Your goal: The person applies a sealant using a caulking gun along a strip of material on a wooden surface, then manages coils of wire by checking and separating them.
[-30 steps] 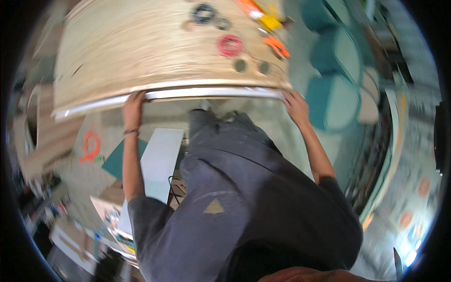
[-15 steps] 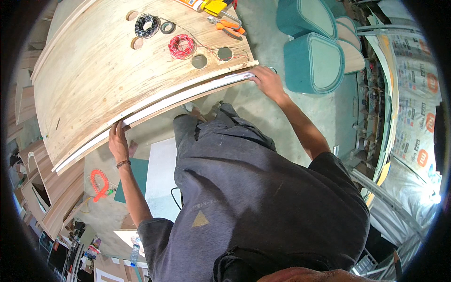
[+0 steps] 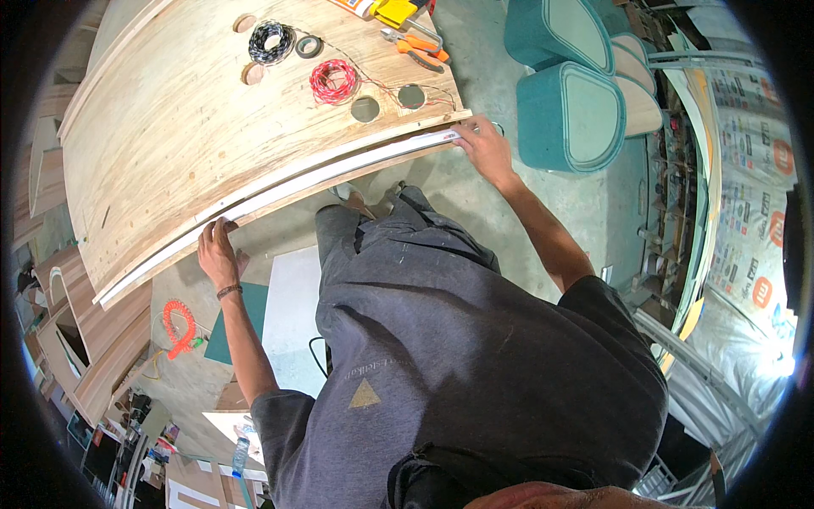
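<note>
A long white strip (image 3: 326,176) runs along the near edge of a big plywood panel (image 3: 170,153), lying in a channel between two wooden edges. My left hand (image 3: 219,256) is at this edge left of the middle, its curled fingertips on the strip and the wood beside it. Close to the panel's right corner, my right hand (image 3: 487,149) has its fingers closed around the strip's end. The undersides of both hands' grips are hidden.
On the panel lie a black-and-white wire coil (image 3: 271,42), a tape roll (image 3: 309,47), a red wire coil (image 3: 333,81) and orange-handled pliers (image 3: 420,53), among several round holes. Teal padded pieces (image 3: 570,119) stand on the floor at right. An orange coiled hose (image 3: 178,329) lies at lower left.
My left hand has shifted slightly right along the edge, its fingers bent more. My right hand stays on the strip's end, and the whole view has moved a little.
</note>
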### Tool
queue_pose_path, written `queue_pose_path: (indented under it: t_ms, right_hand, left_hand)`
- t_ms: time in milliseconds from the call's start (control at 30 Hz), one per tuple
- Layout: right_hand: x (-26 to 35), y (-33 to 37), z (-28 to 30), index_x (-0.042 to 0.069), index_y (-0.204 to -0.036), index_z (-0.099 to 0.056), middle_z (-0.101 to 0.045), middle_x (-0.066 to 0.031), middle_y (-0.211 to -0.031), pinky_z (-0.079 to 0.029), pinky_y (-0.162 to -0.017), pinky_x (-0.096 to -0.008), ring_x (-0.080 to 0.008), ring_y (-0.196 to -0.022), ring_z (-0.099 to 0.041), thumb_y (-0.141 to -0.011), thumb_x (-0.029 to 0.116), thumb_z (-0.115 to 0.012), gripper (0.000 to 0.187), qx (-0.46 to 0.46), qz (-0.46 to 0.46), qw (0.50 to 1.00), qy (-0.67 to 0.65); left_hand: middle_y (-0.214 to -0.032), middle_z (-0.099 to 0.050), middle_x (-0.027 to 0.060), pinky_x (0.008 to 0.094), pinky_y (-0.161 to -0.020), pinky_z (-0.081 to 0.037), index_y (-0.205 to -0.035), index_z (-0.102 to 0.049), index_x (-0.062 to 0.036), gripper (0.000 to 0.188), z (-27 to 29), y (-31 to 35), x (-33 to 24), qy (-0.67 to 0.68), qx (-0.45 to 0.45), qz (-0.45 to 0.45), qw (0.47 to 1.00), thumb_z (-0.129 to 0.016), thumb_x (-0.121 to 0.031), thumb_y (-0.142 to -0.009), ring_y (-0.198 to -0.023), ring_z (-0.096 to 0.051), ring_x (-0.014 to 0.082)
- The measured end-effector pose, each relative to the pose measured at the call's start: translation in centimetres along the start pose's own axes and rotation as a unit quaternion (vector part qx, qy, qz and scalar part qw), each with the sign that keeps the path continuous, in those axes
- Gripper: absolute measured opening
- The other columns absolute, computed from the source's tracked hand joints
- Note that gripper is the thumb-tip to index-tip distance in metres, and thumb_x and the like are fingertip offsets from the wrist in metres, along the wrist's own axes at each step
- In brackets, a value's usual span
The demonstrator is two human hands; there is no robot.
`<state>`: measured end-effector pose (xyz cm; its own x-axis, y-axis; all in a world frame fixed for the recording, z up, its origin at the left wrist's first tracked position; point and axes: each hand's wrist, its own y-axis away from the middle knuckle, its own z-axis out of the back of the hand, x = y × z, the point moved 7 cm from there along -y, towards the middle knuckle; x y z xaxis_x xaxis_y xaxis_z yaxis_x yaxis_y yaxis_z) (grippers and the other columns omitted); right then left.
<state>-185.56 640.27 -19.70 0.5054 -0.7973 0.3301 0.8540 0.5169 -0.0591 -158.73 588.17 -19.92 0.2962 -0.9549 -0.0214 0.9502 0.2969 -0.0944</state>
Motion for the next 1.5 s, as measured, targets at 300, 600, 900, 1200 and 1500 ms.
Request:
queue_pose_path:
  t_ms: [300,600,900,1200,1500]
  right_hand:
    - [-0.4,-0.2,-0.5,0.02,-0.117,-0.075,-0.063,-0.0054,-0.099,-0.056,-0.076,-0.0428,-0.0284,-0.098,-0.064,-0.091,0.026,-0.073,0.027,0.009,-0.029,0.999,0.024]
    - [-1.9,-0.4,-1.6,0.015,-0.117,-0.078,-0.071,-0.0066,-0.099,-0.054,-0.079,-0.0386,-0.0277,-0.094,-0.067,-0.084,0.025,-0.081,0.034,-0.007,-0.107,0.991,-0.085]
    - [-1.5,0.6,-1.9,0.017,-0.117,-0.078,-0.072,-0.0087,-0.098,-0.055,-0.08,-0.0429,-0.0297,-0.091,-0.069,-0.084,0.019,-0.081,0.033,-0.046,-0.175,0.974,-0.14]
    - [0.1,1.1,-0.9,0.018,-0.115,-0.079,-0.069,-0.0071,-0.096,-0.055,-0.074,-0.0421,-0.029,-0.09,-0.069,-0.087,0.015,-0.077,0.028,-0.086,-0.134,0.982,-0.097]
    - [-0.7,3.2,-2.2,0.01,-0.111,-0.079,-0.073,-0.0098,-0.111,-0.056,-0.086,-0.0404,-0.0284,-0.101,-0.069,-0.092,0.014,-0.073,0.02,-0.179,-0.113,0.964,-0.161]
  left_hand:
    - [-0.12,-0.069,0.0041,0.0426,-0.09,-0.054,-0.126,-0.067,-0.0179,0.047,-0.6,0.1,0.3,0.005,-0.036,0.028,0.999,-0.073,-0.006,-0.081,-0.108,-0.065,0.0287]
    - [-0.12,-0.069,0.0068,0.0429,-0.088,-0.054,-0.127,-0.069,-0.0161,0.033,-0.9,0.8,-0.1,0.012,-0.052,0.072,0.996,-0.067,-0.014,-0.094,-0.107,-0.066,0.0306]
    - [-0.127,-0.066,0.0124,0.0447,-0.092,-0.054,-0.131,-0.065,-0.0136,0.03,-1.5,1.6,-1.3,0.043,-0.097,0.116,0.988,-0.064,-0.019,-0.102,-0.112,-0.065,0.0337]
    - [-0.131,-0.063,0.0138,0.0437,-0.092,-0.055,-0.134,-0.063,-0.0159,0.031,-2.1,2.1,-1.5,0.039,-0.101,0.122,0.987,-0.062,-0.019,-0.103,-0.115,-0.065,0.0336]
    - [-0.132,-0.063,0.0151,0.0451,-0.092,-0.055,-0.132,-0.064,-0.0144,0.029,-2.2,2.4,-2.0,0.047,-0.103,0.132,0.985,-0.061,-0.018,-0.104,-0.117,-0.064,0.0355]
